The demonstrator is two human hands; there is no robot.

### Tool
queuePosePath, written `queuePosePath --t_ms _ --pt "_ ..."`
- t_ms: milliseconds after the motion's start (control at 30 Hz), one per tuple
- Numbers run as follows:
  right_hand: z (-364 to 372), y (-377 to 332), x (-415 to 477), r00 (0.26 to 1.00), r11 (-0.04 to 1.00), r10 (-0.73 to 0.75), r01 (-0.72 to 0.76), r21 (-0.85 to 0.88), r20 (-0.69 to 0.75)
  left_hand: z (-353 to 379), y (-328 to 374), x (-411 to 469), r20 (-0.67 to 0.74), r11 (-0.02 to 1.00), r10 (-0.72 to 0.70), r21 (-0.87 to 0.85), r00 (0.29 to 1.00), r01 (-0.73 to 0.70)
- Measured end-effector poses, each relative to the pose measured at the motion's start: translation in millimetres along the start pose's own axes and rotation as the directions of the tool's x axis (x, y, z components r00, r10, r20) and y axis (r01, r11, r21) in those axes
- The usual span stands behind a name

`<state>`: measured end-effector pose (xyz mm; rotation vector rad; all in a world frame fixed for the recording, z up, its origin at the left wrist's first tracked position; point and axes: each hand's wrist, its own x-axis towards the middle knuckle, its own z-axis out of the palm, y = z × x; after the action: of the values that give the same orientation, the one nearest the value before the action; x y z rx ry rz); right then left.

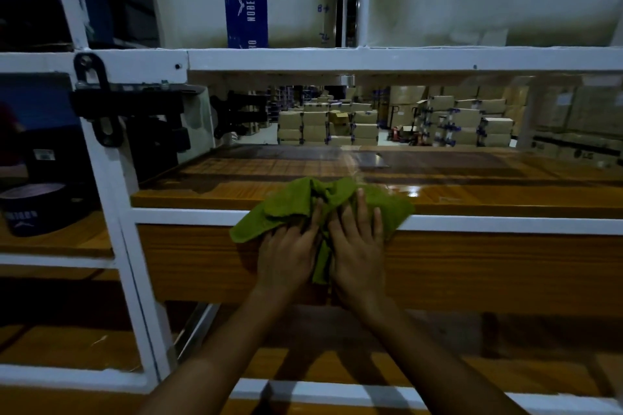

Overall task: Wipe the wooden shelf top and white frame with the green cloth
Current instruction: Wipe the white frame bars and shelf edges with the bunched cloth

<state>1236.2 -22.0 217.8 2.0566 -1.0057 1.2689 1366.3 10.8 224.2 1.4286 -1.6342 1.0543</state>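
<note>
A crumpled green cloth [296, 205] lies over the front edge of the wooden shelf top [472, 178] and across the white frame rail [505, 224] below it. My left hand [286, 254] and my right hand [359, 246] lie side by side on the cloth. Both press it flat against the rail and the wooden front panel, with fingers extended. A strip of cloth hangs down between the two hands.
A white upright post [114, 195] stands at the left, with a black bracket [101, 101] bolted to it. Dark containers [30, 209] sit on the left shelf. Above runs a white crossbar [371, 59] under large white boxes. Stacked cartons show through the back.
</note>
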Motion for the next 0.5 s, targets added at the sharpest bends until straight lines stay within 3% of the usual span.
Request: queuePosePath --t_ms 233,400,500 --pt "4 -6 1 0.988 0.985 -0.153 0.154 0.072 -0.026 -3 -14 -17 0.077 0.995 -0.1 -0.003 0.992 0.101" --pt "-9 17 -3 0.969 0.959 -0.209 0.23 0.168 -0.131 -6 -10 -11 -0.008 0.999 0.053 0.002 0.999 -0.053" --pt "-19 30 -7 0.974 0.967 -0.18 0.201 0.158 -0.136 -7 0 0 -0.061 0.986 0.161 -0.026 0.985 -0.163"
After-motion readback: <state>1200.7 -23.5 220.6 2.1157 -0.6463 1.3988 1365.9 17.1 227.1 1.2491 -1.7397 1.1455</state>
